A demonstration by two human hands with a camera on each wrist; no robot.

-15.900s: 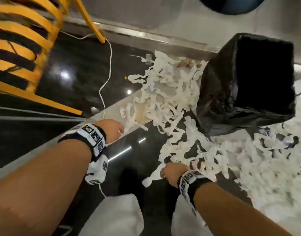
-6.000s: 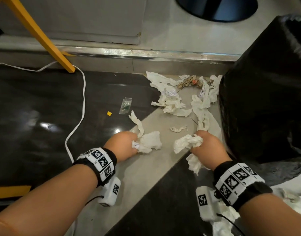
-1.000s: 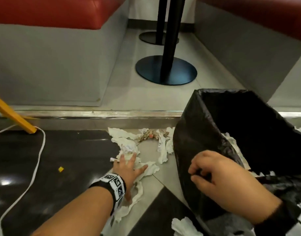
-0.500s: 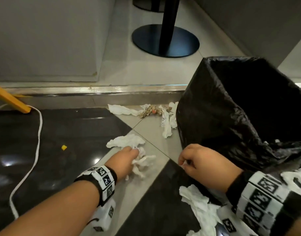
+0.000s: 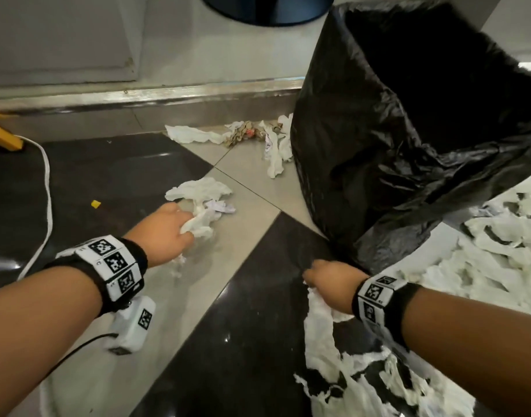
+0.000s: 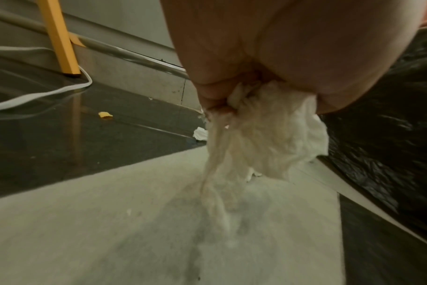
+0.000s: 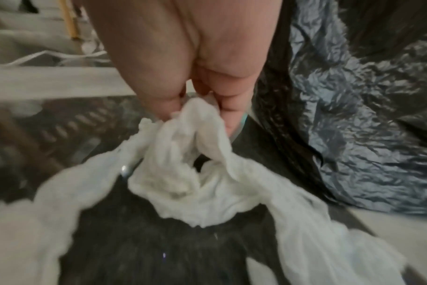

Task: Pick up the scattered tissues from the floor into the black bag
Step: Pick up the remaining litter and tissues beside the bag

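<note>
The black bag (image 5: 408, 130) stands open on the floor at the right, its crinkled side also showing in the right wrist view (image 7: 354, 96). My left hand (image 5: 180, 227) grips a bunch of white tissues (image 5: 201, 221) on the light tile; the left wrist view shows the tissue wad (image 6: 268, 138) hanging from curled fingers (image 6: 215, 100). My right hand (image 5: 321, 278) grips a long strip of tissue (image 5: 321, 326) on the dark tile near the bag's base; the strip (image 7: 183, 164) trails down from the fingers (image 7: 168, 108). More tissues (image 5: 276, 145) lie by the step, beside the bag.
A thick spread of tissues (image 5: 483, 266) covers the floor at the right and lower right. A white cable (image 5: 47, 188) curves over the dark floor at the left, near a yellow chair leg (image 5: 2, 139). A metal-edged step (image 5: 138, 97) runs across the back; a dark table base (image 5: 267, 10) stands beyond it.
My right hand has moved down and back from the bag's side and taken hold of a tissue strip. My left hand has gathered its tissues tighter. The view has tilted further down.
</note>
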